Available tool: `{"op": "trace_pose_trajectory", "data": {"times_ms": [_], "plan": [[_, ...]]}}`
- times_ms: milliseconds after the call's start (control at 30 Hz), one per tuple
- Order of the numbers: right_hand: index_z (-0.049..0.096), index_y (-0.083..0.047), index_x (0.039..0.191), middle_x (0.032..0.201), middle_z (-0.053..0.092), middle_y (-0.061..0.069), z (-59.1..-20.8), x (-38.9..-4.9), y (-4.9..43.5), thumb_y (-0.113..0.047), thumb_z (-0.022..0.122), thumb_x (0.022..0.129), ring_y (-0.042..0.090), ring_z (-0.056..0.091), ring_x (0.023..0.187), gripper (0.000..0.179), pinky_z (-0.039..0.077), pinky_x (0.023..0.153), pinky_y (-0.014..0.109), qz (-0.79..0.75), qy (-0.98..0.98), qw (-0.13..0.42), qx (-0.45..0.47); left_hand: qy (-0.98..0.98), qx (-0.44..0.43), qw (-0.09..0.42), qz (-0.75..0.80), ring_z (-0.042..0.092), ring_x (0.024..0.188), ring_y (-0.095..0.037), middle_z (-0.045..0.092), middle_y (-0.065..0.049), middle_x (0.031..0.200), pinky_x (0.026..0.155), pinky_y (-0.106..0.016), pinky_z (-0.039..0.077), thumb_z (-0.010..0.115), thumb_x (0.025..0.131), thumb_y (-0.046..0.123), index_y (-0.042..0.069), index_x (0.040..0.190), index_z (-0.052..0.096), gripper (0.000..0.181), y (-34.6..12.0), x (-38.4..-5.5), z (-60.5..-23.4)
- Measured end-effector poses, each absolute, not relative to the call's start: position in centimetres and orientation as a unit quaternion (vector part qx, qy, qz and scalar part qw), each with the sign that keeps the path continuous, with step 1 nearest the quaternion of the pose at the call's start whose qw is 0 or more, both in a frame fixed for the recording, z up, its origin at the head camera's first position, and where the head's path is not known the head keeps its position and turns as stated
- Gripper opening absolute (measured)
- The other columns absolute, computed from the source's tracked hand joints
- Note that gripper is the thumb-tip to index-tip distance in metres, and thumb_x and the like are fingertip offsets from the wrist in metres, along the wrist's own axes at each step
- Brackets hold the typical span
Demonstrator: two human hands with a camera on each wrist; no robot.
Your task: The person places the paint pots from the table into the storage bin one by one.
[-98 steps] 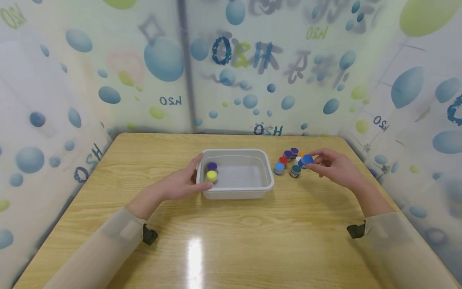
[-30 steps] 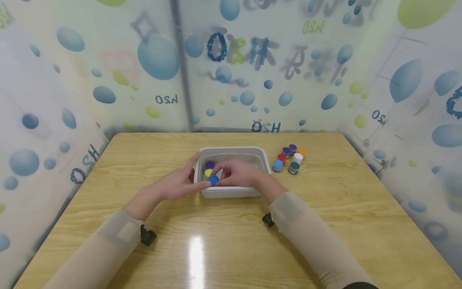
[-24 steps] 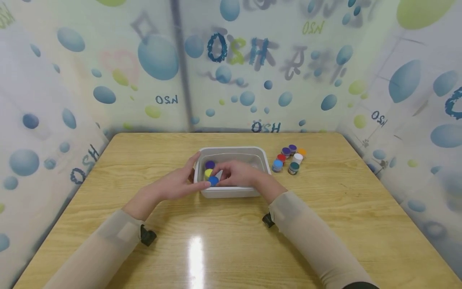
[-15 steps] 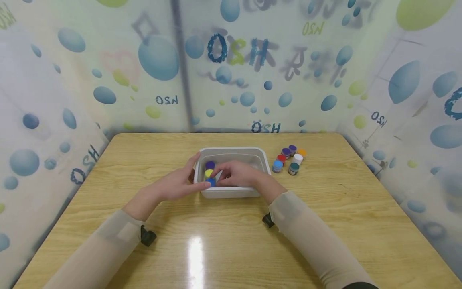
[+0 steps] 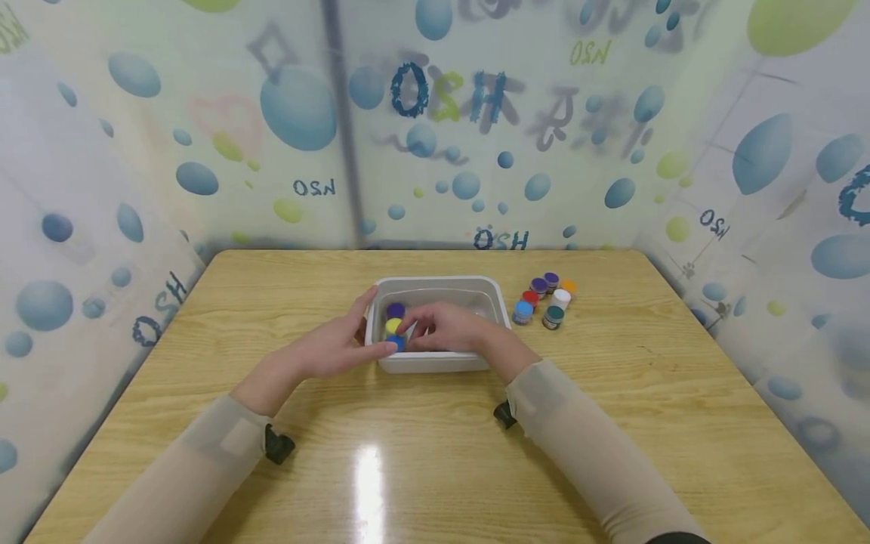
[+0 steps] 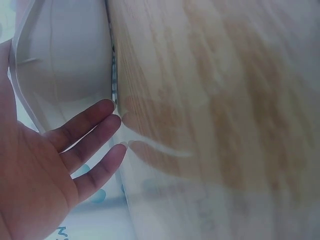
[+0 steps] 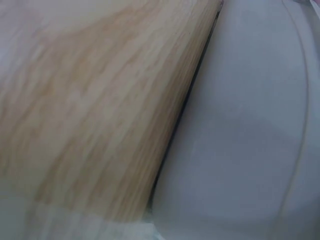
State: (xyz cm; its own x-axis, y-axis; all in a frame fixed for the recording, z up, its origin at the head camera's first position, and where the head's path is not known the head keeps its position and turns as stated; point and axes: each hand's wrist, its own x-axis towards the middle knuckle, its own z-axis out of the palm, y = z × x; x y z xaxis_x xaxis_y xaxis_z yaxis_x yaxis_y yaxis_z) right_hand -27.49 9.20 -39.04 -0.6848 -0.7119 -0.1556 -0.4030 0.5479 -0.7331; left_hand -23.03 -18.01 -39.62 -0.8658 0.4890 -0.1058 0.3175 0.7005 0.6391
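A whitish rectangular plastic tub (image 5: 448, 363) stands mid-table. Along its left end inside are small paint jars: one with a purple lid (image 5: 395, 310), one with a yellow lid (image 5: 394, 326) and one with a blue lid (image 5: 396, 342). My left hand (image 5: 326, 347) spans the tub's left end, thumb at the front rim beside the blue lid. In the left wrist view its other fingers (image 6: 97, 177) spread loosely against the outer wall. My right hand (image 5: 448, 329) reaches into the tub with fingers loosely bent, tips close to the yellow and blue lids, gripping no jar.
Right of the tub, several more paint jars cluster on the wooden table (image 5: 435, 453), with a red lid (image 5: 529, 297), a light blue lid (image 5: 522, 309), a white lid (image 5: 560, 297), a dark green lid (image 5: 553, 313), an orange lid (image 5: 569, 287) and purple ones. Patterned sheets surround the table.
My right hand has carried the blue-lidded paint jar from the cluster into the tub. The jar has shifted slightly left beside the yellow one, and my right fingers have let go. My left hand stays put.
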Motion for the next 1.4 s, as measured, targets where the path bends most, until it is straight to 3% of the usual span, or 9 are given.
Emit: {"op": "trace_pose_trajectory", "data": {"times_ms": [267, 500, 833, 933, 1167, 1267, 1400], "plan": [[0.074, -0.019, 0.132, 0.107, 0.078, 0.005, -38.4, -27.3, 9.5, -0.022, 0.072, 0.108, 0.019, 0.070, 0.085, 0.025, 0.061, 0.081, 0.034, -0.384, 0.848, 0.206, -0.301, 0.915, 0.213, 0.136, 0.316, 0.067, 0.109, -0.019, 0.071, -0.007, 0.123, 0.090, -0.037, 0.056, 0.064, 0.101, 0.073, 0.023, 0.177, -0.008, 0.116, -18.0, -23.2, -39.7], [0.072, -0.011, 0.138, 0.110, 0.077, 0.016, -37.3, -27.3, 11.0, -0.024, 0.073, 0.108, 0.025, 0.070, 0.083, 0.033, 0.063, 0.083, 0.045, -0.414, 0.844, 0.171, -0.296, 0.915, 0.211, 0.135, 0.315, 0.067, 0.111, -0.020, 0.070, -0.008, 0.126, 0.096, -0.041, 0.057, 0.065, 0.100, 0.073, 0.023, 0.177, -0.007, 0.117, -18.0, -23.4, -39.8], [0.075, -0.012, 0.134, 0.111, 0.075, 0.025, -35.3, -26.2, 16.8, -0.022, 0.076, 0.105, 0.047, 0.067, 0.085, 0.031, 0.056, 0.072, 0.034, -0.437, 0.854, 0.114, -0.259, 0.914, 0.216, 0.132, 0.317, 0.066, 0.115, -0.022, 0.069, -0.012, 0.132, 0.103, -0.046, 0.055, 0.066, 0.101, 0.071, 0.021, 0.178, -0.006, 0.116, -18.1, -23.4, -40.1], [0.076, -0.016, 0.131, 0.108, 0.075, 0.022, -35.1, -25.9, 18.9, -0.024, 0.077, 0.105, 0.042, 0.067, 0.083, 0.027, 0.056, 0.070, 0.033, -0.438, 0.862, 0.093, -0.238, 0.914, 0.219, 0.130, 0.316, 0.067, 0.116, -0.022, 0.069, -0.012, 0.132, 0.103, -0.047, 0.055, 0.066, 0.101, 0.071, 0.020, 0.178, -0.006, 0.116, -18.2, -23.3, -40.1], [0.073, -0.007, 0.133, 0.100, 0.075, 0.011, -35.7, -25.6, 23.6, -0.021, 0.077, 0.105, 0.024, 0.064, 0.074, 0.032, 0.053, 0.062, 0.033, -0.458, 0.865, 0.073, -0.191, 0.915, 0.215, 0.131, 0.314, 0.066, 0.118, -0.023, 0.068, -0.014, 0.136, 0.106, -0.049, 0.054, 0.065, 0.101, 0.072, 0.022, 0.178, -0.006, 0.116, -18.2, -23.3, -40.1], [0.073, -0.007, 0.132, 0.099, 0.075, 0.006, -36.0, -25.2, 25.4, -0.023, 0.077, 0.105, 0.024, 0.064, 0.074, 0.031, 0.055, 0.064, 0.034, -0.459, 0.868, 0.072, -0.176, 0.915, 0.213, 0.134, 0.317, 0.066, 0.120, -0.024, 0.067, -0.015, 0.139, 0.107, -0.050, 0.053, 0.065, 0.100, 0.073, 0.023, 0.178, -0.007, 0.117, -18.2, -23.3, -40.1], [0.072, -0.003, 0.133, 0.102, 0.075, 0.014, -36.7, -24.7, 27.6, -0.023, 0.076, 0.106, 0.029, 0.066, 0.079, 0.033, 0.059, 0.073, 0.037, -0.449, 0.875, 0.072, -0.164, 0.914, 0.213, 0.136, 0.317, 0.066, 0.123, -0.026, 0.065, -0.017, 0.144, 0.111, -0.053, 0.053, 0.065, 0.100, 0.073, 0.023, 0.177, -0.007, 0.117, -18.2, -23.2, -40.0]]}}
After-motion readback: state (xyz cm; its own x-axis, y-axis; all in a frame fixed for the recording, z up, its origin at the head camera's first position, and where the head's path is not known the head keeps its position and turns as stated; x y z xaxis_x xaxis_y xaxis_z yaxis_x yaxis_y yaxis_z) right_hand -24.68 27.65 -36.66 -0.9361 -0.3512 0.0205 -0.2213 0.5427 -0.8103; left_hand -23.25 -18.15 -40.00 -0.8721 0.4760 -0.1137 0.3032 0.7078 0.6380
